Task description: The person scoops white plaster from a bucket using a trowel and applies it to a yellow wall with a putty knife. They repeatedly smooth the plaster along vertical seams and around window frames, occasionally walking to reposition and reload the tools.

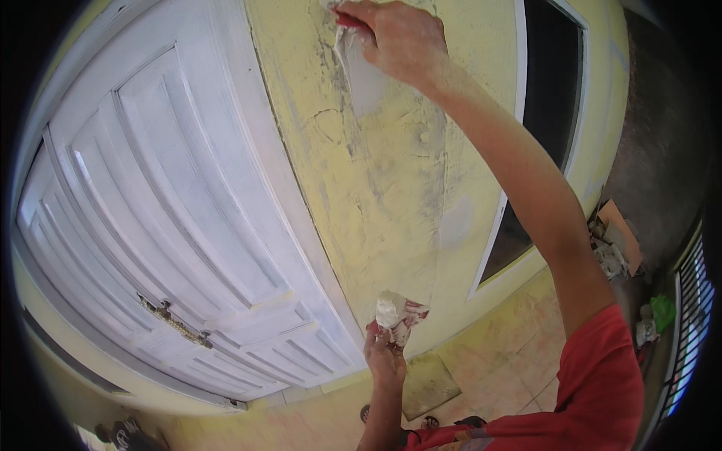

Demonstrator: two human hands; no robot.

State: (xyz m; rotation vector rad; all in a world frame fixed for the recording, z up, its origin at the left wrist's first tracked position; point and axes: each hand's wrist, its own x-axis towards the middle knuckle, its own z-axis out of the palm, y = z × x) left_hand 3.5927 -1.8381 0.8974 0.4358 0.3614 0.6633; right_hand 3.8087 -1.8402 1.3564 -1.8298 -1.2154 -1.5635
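High on the yellow wall [391, 218], my right hand [408, 41] grips a red putty knife [349, 20] at the wall surface. Just below it is a pale grey-white patch of filler [365, 89]. Lower down, my left hand [386, 362] holds a red spreader [414, 313] smeared with white. A thick lump of white putty [389, 307] rests on that spreader. White residue marks my right fingers. Much of the putty knife's blade is hidden by my hand and the top of the view. Grey scuffs and rough spots run down the wall between door and window.
A white panelled door [203, 195] with an ornate handle [174, 322] fills the left side. To the right is a dark window [553, 90] in a white frame. A mat [431, 388] lies on the tiled floor. Cardboard and rubbish [618, 239] lie near a barred gate [688, 304].
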